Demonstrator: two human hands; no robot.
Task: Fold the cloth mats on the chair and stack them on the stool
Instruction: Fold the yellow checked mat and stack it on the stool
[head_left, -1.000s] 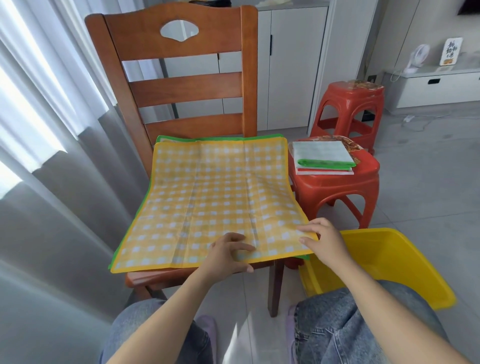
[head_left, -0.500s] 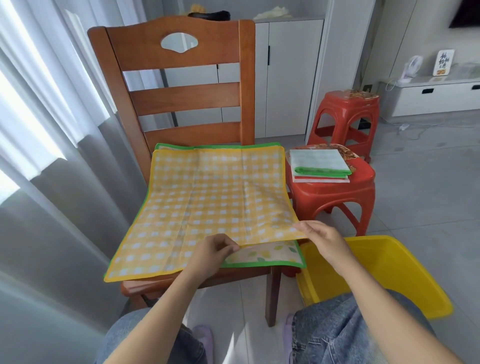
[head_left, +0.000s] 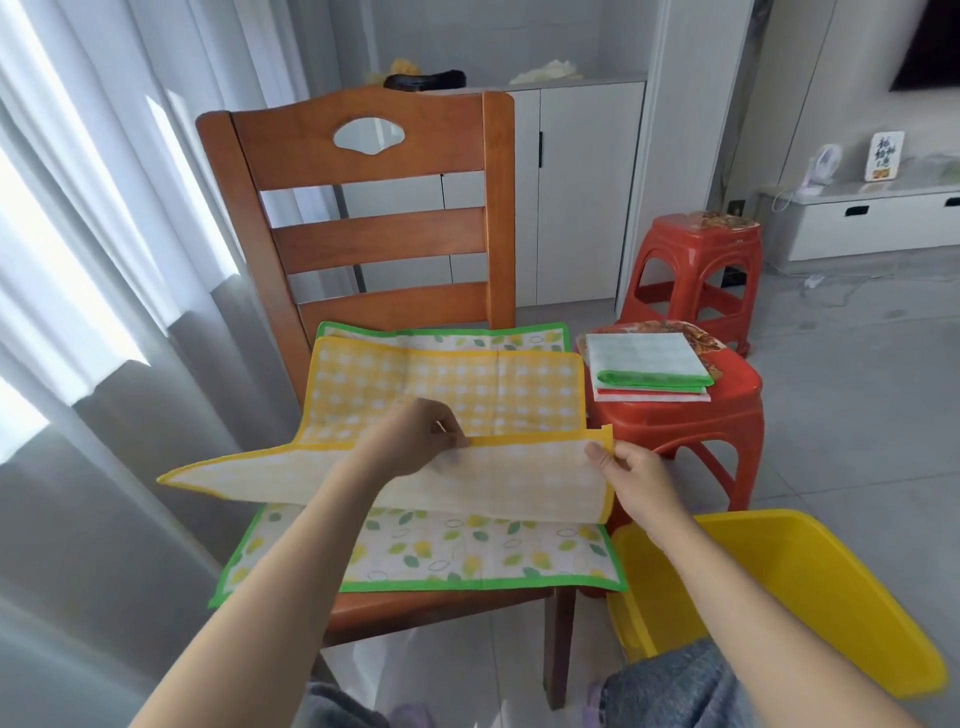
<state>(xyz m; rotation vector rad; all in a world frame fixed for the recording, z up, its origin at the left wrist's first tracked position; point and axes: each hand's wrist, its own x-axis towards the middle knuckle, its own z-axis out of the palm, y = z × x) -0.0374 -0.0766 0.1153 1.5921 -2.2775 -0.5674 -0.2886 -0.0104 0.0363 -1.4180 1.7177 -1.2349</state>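
A yellow checked mat (head_left: 498, 384) lies on the wooden chair (head_left: 363, 156), its near edge lifted and turned back so the pale underside shows. My left hand (head_left: 421, 436) pinches that raised edge near its middle. My right hand (head_left: 631, 470) holds the mat's right corner. Under it lies a green-bordered mat (head_left: 467, 551) with a leaf print, flat on the seat. To the right, the near red stool (head_left: 675, 426) carries a stack of folded mats (head_left: 649, 364), green-edged one on top.
A second red stool (head_left: 696, 260) stands behind the first. A yellow plastic tub (head_left: 779, 587) sits on the floor at the lower right, beside my knee. Grey curtains hang at the left. White cabinets line the back wall.
Both hands have raised the yellow mat's near edge off the seat and carried it back toward the chair back, uncovering the leaf-print mat. The view has tilted up.
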